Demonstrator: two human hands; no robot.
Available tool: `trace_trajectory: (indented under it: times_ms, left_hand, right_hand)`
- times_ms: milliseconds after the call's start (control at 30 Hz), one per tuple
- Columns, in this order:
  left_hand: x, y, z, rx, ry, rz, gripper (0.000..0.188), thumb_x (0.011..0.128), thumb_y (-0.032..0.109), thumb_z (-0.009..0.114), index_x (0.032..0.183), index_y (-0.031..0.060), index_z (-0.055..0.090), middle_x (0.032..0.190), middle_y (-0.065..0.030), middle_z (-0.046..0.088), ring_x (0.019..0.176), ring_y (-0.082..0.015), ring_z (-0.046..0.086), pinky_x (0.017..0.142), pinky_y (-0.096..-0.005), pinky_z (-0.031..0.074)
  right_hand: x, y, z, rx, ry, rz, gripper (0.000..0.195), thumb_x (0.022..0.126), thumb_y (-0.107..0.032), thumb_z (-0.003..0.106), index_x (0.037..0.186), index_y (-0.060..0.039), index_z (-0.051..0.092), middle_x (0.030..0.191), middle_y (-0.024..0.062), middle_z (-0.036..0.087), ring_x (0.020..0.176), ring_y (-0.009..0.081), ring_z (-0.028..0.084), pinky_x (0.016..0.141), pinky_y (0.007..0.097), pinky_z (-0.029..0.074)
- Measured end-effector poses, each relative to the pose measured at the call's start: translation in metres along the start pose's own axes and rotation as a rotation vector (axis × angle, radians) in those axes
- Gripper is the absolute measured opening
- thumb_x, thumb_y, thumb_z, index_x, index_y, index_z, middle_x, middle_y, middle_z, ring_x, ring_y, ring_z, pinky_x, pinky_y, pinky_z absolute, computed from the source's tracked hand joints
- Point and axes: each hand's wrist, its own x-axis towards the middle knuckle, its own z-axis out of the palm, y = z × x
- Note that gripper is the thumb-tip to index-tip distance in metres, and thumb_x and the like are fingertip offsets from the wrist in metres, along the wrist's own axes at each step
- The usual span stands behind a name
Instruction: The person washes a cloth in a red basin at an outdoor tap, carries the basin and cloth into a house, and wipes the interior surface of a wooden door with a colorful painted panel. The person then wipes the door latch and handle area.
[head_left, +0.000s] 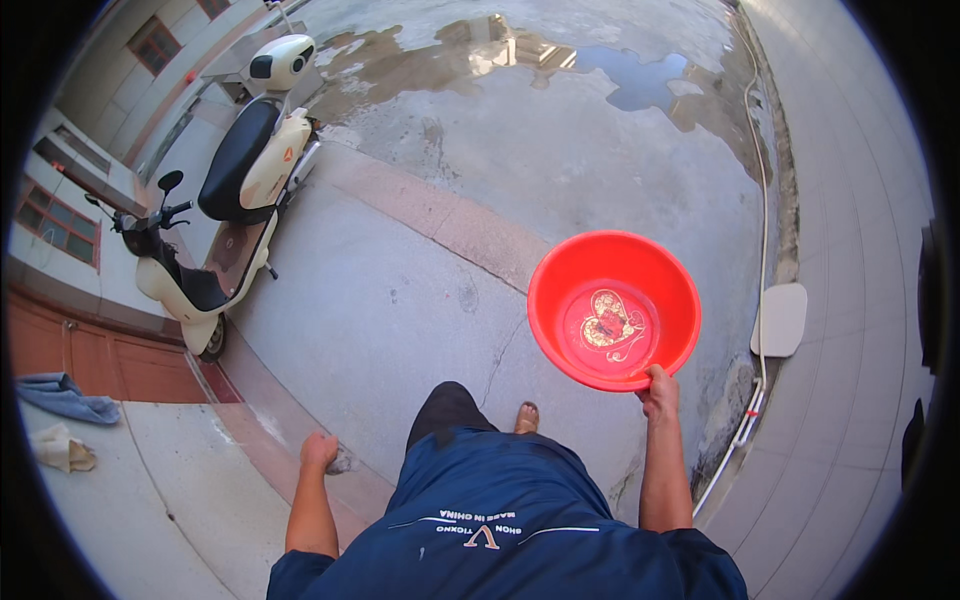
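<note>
My right hand (660, 393) grips the near rim of a red plastic basin (555, 307), thumb over the edge. The basin is tilted so that its inside faces me, and I see nothing in it except a printed gold heart pattern on its bottom. My left hand (320, 450) hangs at my side with its fingers curled in; I see nothing held in it. A small dark grey patch (341, 462) shows just beside that hand, apparently on the ground. Below the basin is a bare concrete floor (390, 330).
A cream electric scooter (262, 165) stands at the left by a reddish-brown door (142, 360). Blue cloth (71, 397) and beige cloth (64, 448) lie at lower left. Puddles (637, 75) spread ahead. A pale hose (761, 187) runs along the right, past a white board-like object (784, 319).
</note>
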Motion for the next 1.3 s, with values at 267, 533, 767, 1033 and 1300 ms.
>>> trace_trajectory:
  times_ms: [267, 533, 767, 1033, 1300]
  left_hand:
    - [-0.020, 0.026, 0.133, 0.021, -0.571, -0.229, 0.051, 0.075, 0.040, 0.065, 0.107, 0.0000, 0.073, 0.118, -0.0287, 0.066, 0.117, -0.0421, 0.062, 0.098, -0.0462, 0.051]
    - [0.268, 0.254, -0.091, -0.130, -0.291, -0.114, 0.056, 0.078, 0.043, 0.063, 0.109, -0.0029, 0.072, 0.119, -0.0299, 0.065, 0.115, -0.0432, 0.063, 0.099, -0.0478, 0.051]
    - [0.493, 0.435, -0.354, -0.296, 0.104, 0.036, 0.051, 0.087, 0.046, 0.060, 0.115, 0.0044, 0.069, 0.117, -0.0217, 0.069, 0.113, -0.0377, 0.064, 0.097, -0.0444, 0.051]
    - [0.633, 0.494, -0.384, -0.490, 0.113, -0.156, 0.042, 0.085, 0.043, 0.066, 0.099, 0.0039, 0.074, 0.108, -0.0214, 0.072, 0.106, -0.0374, 0.067, 0.095, -0.0431, 0.052]
    - [0.752, 0.465, -0.435, -0.969, 0.346, -0.441, 0.031, 0.084, 0.026, 0.073, 0.084, -0.0044, 0.071, 0.081, -0.0169, 0.072, 0.077, -0.0249, 0.068, 0.075, -0.0394, 0.054]
  right_hand:
    - [0.102, -0.086, 0.253, 0.175, -0.212, 0.102, 0.030, 0.082, -0.005, 0.057, 0.112, -0.0020, 0.061, 0.100, 0.0104, 0.070, 0.078, 0.0251, 0.072, 0.061, 0.0384, 0.061]
    - [0.192, -0.145, 0.411, 0.229, -0.084, 0.225, 0.026, 0.084, -0.005, 0.056, 0.110, -0.0067, 0.058, 0.096, 0.0073, 0.069, 0.069, 0.0215, 0.068, 0.054, 0.0293, 0.057]
    - [0.280, -0.181, 0.576, 0.217, -0.072, 0.206, 0.025, 0.086, -0.007, 0.054, 0.110, -0.0060, 0.060, 0.101, 0.0087, 0.071, 0.079, 0.0219, 0.071, 0.059, 0.0322, 0.060]
    - [0.351, -0.235, 0.857, 0.078, -0.083, 0.298, 0.023, 0.085, -0.009, 0.058, 0.107, -0.0066, 0.060, 0.092, 0.0070, 0.070, 0.068, 0.0205, 0.067, 0.055, 0.0294, 0.055]
    - [0.415, -0.317, 1.131, -0.011, -0.359, 0.213, 0.032, 0.085, -0.003, 0.054, 0.116, -0.0035, 0.057, 0.107, 0.0099, 0.070, 0.085, 0.0242, 0.072, 0.067, 0.0349, 0.062]
